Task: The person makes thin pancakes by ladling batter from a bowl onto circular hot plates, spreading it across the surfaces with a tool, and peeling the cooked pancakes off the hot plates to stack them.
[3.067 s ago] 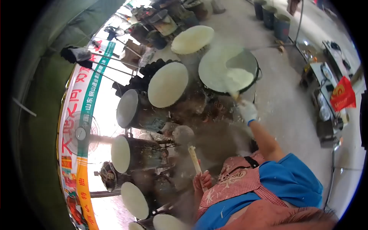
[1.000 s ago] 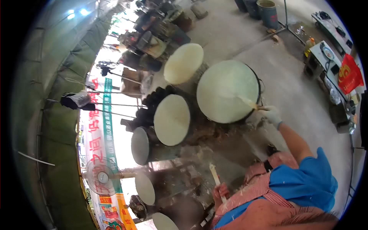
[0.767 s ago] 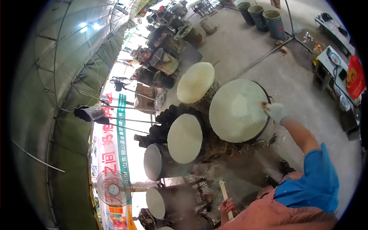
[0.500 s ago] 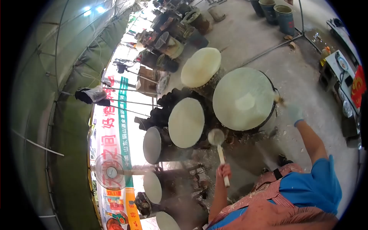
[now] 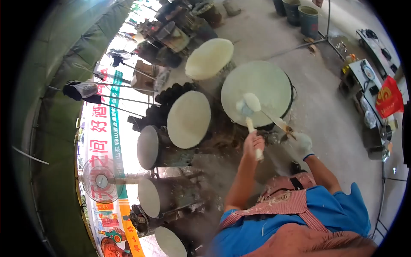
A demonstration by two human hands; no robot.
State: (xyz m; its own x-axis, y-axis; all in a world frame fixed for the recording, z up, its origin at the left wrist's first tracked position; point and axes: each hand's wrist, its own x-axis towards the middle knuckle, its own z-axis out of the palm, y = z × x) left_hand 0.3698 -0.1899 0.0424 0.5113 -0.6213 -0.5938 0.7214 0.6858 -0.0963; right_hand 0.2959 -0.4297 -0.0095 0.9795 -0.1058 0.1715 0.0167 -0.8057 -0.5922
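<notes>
My left hand (image 5: 254, 146) is bare and wrapped round the pale handle of a ladle (image 5: 250, 125). The ladle's head lies over a big round griddle (image 5: 239, 81) coated with a pale layer. My right hand (image 5: 302, 142) wears a whitish glove and is closed on the dark end of a long-handled tool (image 5: 276, 120). That tool's pale, rounded head (image 5: 251, 102) sits over the griddle, close to the ladle's head and partly overlapping it in view. Whether either head touches the coating I cannot tell.
Other pale-topped round griddles (image 5: 189, 120) stand left of me, with a further one (image 5: 209, 59) beyond. A standing fan (image 5: 102, 180) is at the left. Buckets (image 5: 308, 21) stand at the back. A side table (image 5: 363, 75) and a red bag (image 5: 388, 97) are at the right.
The ladle in my left hand has moved up over the griddle. My right hand has come inward, and its tool now reaches over the griddle. The pale patch on the coating is no longer visible.
</notes>
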